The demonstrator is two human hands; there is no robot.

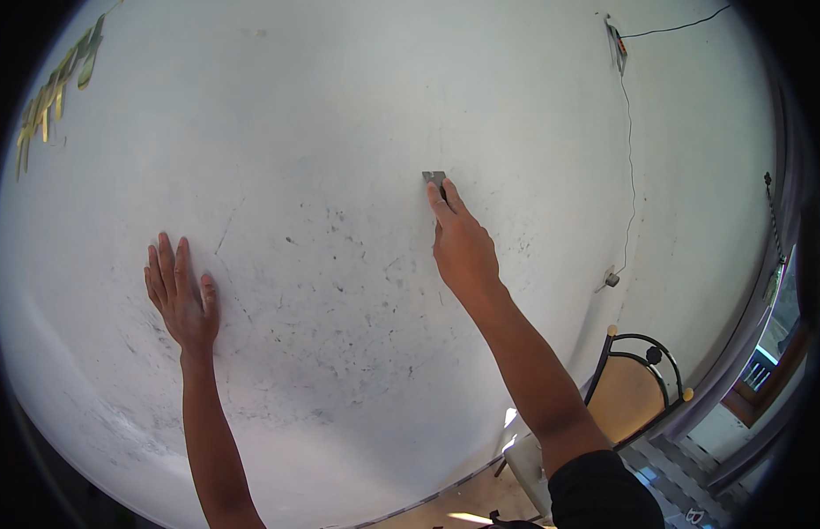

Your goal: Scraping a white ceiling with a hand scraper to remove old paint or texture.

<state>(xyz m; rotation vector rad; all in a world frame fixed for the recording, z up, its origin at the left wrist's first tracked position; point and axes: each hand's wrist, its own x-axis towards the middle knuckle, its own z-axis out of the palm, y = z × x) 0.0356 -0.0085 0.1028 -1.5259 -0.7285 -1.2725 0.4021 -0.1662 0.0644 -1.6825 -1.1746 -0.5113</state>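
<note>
The right hand [467, 251] is closed around a small scraper [434, 177], holding it up against the pale wall [383, 97], well above the wall's lower edge and nearer its right edge than the left hand is. Fingers reach up along the dark handle almost to the grey blade, a grip that probably lets them steer and press close to where the blade works (whether the whole blade edge meets the surface, I cannot tell). The blade points toward the wall's upper edge, in line with the outstretched forearm, which likely suits pushing. The left hand [182, 304] is empty and laid out flat, toward the wall's left edge, thumb apart from the fingers; it seems to rest there as a brace for the leaning body. Between and below the hands spread dark scuffs [339, 289], within easy reach of both. A chair [630, 392] stands off beyond the right forearm, and a thin cord [632, 159] hangs farther right, both clear of the arms.
</note>
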